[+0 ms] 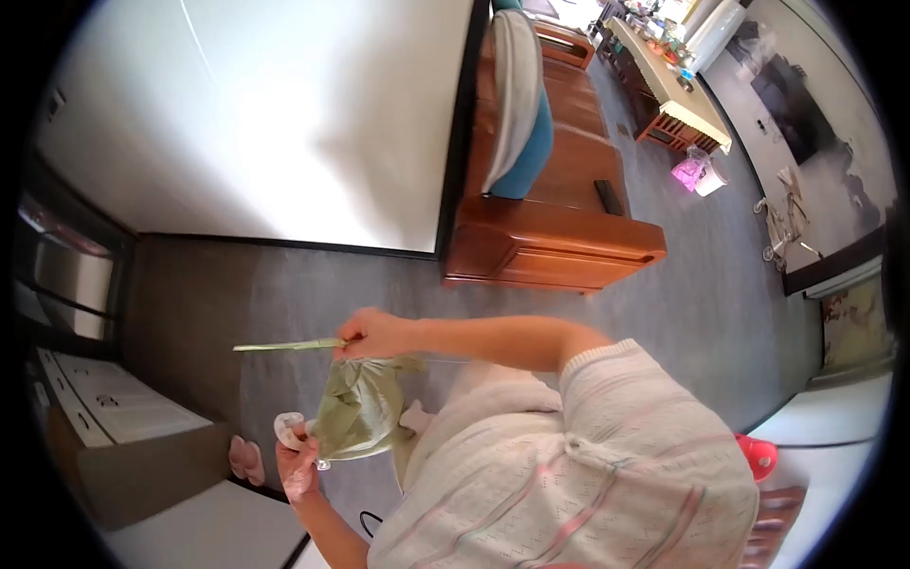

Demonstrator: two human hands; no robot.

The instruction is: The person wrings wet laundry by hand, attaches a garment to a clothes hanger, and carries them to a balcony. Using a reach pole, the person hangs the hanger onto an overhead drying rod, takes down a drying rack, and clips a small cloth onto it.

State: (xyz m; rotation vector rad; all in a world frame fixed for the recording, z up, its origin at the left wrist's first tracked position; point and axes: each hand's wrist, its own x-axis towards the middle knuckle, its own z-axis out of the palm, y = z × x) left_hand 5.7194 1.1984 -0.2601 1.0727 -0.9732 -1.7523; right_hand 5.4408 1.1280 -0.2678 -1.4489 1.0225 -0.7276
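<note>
My right hand (372, 334) is closed at the top of a crumpled light green cloth or bag (365, 408). A thin pale green strip (284, 346) sticks out to the left from its fingers. Lower down, my left hand (299, 463) has its fingers bent round a small white rounded object (288, 429), at the lower left edge of the green cloth. What the white object is cannot be made out. The green cloth hangs between both hands, in front of my patterned light top (607, 465).
Beyond my hands stands a brown wooden sofa (559, 242) beside a white wall (303, 123). A cluttered long table (678, 95), a white bin (709, 180) and a folded trolley (785, 228) are farther off. Pink slippers (246, 460) lie by a cabinet (152, 465) at left.
</note>
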